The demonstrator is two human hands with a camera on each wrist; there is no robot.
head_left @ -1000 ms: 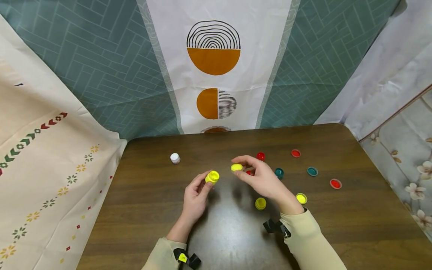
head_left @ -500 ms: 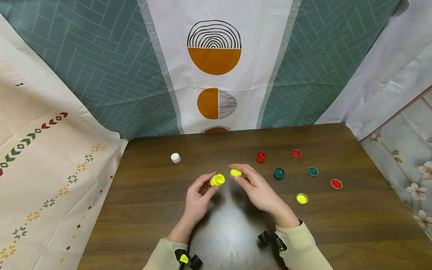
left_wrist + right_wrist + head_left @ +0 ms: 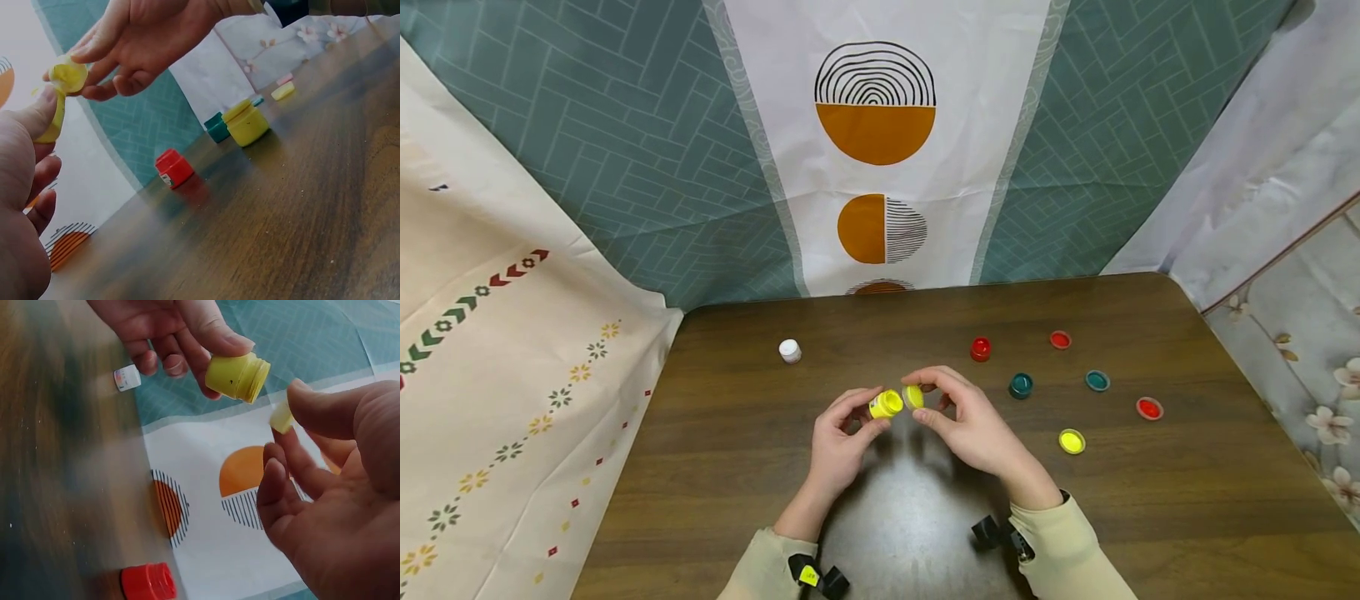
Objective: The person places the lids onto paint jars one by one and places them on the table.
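My left hand (image 3: 838,446) grips a small yellow paint jar (image 3: 886,404) between thumb and fingers, its uncapped mouth tipped toward the right. Facing that mouth is a yellow lid (image 3: 913,397), pinched on edge by my right hand (image 3: 973,429). In the right wrist view a narrow gap shows between the threaded neck of the jar (image 3: 237,376) and the lid (image 3: 281,417). Both hands are raised above the wooden table. A second yellow jar (image 3: 247,124) stands on the tabletop in the left wrist view; my right hand hides it in the head view.
Right of my hands stand a red jar (image 3: 981,349) and a teal jar (image 3: 1020,385). Beyond them lie two red lids (image 3: 1060,340), a teal lid (image 3: 1097,381) and a yellow lid (image 3: 1072,442). A white capped jar (image 3: 790,351) stands at the back left.
The hands have come closer together. The yellow jar moved right and tilted over toward the lid. My right hand moved left and turned the lid from nearly flat onto its edge.
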